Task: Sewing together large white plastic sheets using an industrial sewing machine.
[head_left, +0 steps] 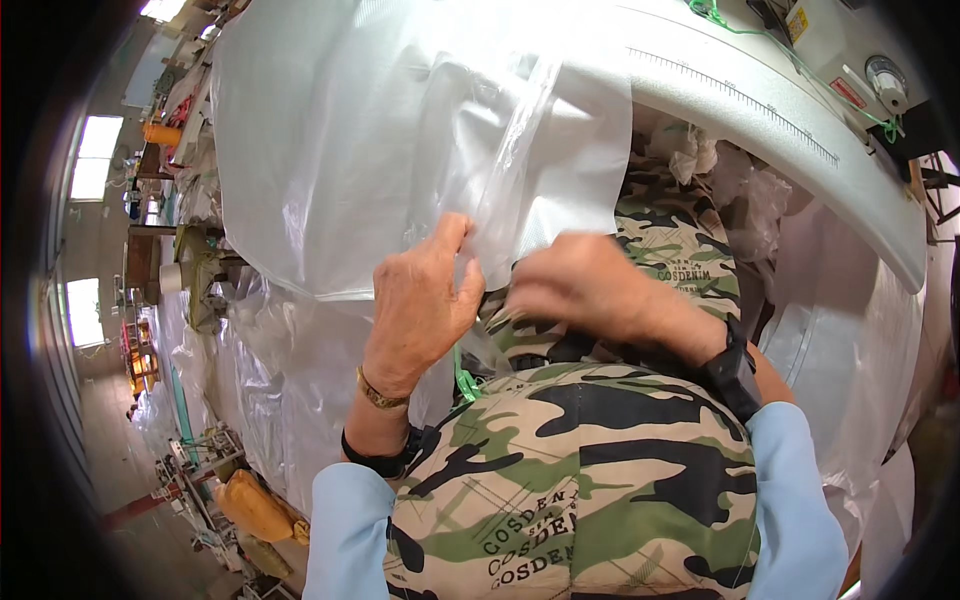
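A large, pale translucent plastic sheet spreads in front of me, a folded strip running down it toward my hands. My left hand is closed at its near edge, fingers curled over the plastic, with the thumb toward the right. Close by on the right is my right hand, bent inward and smeared by motion; its fingertips cannot be made out. Below the hands, a camouflage-patterned apron covers my front and lap. Green string hangs just right of my left wrist.
A white curved worktable with a ruler scale borders the right, carrying a pale sewing machine with green thread. Crumpled clear plastic lies beneath its edge. More plastic film piles up at left, near an orange-yellow bundle.
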Demonstrator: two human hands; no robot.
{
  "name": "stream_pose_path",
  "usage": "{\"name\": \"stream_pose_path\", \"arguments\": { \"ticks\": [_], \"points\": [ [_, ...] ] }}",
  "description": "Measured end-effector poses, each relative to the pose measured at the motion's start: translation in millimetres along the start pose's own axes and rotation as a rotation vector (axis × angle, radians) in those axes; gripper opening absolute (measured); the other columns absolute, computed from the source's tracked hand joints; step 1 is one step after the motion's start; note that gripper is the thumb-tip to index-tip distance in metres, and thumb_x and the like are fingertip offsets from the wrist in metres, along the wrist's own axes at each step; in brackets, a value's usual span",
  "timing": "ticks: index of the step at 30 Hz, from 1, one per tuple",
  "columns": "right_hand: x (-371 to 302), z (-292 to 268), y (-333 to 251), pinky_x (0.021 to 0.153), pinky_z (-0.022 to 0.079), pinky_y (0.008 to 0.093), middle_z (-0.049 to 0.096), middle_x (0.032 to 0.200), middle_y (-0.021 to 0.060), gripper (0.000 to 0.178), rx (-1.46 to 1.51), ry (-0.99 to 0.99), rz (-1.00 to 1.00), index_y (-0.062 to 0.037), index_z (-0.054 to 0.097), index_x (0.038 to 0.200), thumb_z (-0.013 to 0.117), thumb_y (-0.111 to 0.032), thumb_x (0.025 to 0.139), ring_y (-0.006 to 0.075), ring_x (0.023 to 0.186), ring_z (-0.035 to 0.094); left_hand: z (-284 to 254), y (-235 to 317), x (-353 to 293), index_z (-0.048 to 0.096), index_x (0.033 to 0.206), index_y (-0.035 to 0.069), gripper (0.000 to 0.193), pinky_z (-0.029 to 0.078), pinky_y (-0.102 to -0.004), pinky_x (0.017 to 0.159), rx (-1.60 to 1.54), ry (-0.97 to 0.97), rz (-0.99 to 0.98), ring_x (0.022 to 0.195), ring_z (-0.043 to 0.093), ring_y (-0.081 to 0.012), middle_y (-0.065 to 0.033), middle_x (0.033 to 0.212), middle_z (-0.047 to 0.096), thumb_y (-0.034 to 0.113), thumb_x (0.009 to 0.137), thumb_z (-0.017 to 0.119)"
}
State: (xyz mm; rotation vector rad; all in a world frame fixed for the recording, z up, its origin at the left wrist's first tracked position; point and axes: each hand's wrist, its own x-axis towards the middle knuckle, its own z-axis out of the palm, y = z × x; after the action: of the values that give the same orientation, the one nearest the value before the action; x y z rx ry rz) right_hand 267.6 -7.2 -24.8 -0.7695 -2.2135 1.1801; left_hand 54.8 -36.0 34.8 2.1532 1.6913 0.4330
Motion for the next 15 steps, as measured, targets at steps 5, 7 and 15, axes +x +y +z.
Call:
{"name": "stream_pose_path", "arguments": {
  "ticks": [5, 7, 15],
  "points": [
    [-8.8, 8.6, 105.5, 0.082, 0.05, 0.0316, 0.069, 0.092, 0.0104, 0.025, -0.051, 1.147, 0.27, 0.0039, 0.066, 0.102, 0.072, -0.017, 0.09, 0.0176, 0.086, 0.063, 6.9, 1.3, -11.1, 0.063, 0.096, 0.002, 0.008, 0.044, -0.038, 0.054, -0.01, 0.274, 0.047, 0.057, 0.059, -0.0262, -0.015, 0.077, 0.061, 0.004, 0.088, 0.064],
    [-13.4, 13.3, 139.9, 0.082, 0.049, 0.0292, 0.069, 0.097, 0.0078, 0.029, 0.08, 1.059, 0.274, 0.004, 0.065, 0.108, 0.072, -0.018, 0.091, 0.0146, 0.089, 0.062, 1.9, 7.5, -13.5, 0.065, 0.088, 0.0, 0.002, 0.038, -0.0308, 0.052, -0.159, 0.281, -0.007, 0.054, 0.05, -0.017, -0.0105, 0.074, 0.058, -0.002, 0.087, 0.065],
    [-25.3, 13.3, 104.3, 0.072, 0.05, 0.0297, 0.072, 0.086, 0.0074, 0.026, 0.364, 0.477, 0.429, 0.0036, 0.071, 0.103, 0.066, -0.019, 0.091, 0.0127, 0.077, 0.061, -11.1, 4.2, -20.0, 0.069, 0.093, -0.001, 0.007, 0.031, -0.021, 0.053, -0.635, 0.11, -0.055, 0.061, 0.041, -0.0009, 0.0046, 0.074, 0.053, 0.001, 0.093, 0.063]
  ]
}}
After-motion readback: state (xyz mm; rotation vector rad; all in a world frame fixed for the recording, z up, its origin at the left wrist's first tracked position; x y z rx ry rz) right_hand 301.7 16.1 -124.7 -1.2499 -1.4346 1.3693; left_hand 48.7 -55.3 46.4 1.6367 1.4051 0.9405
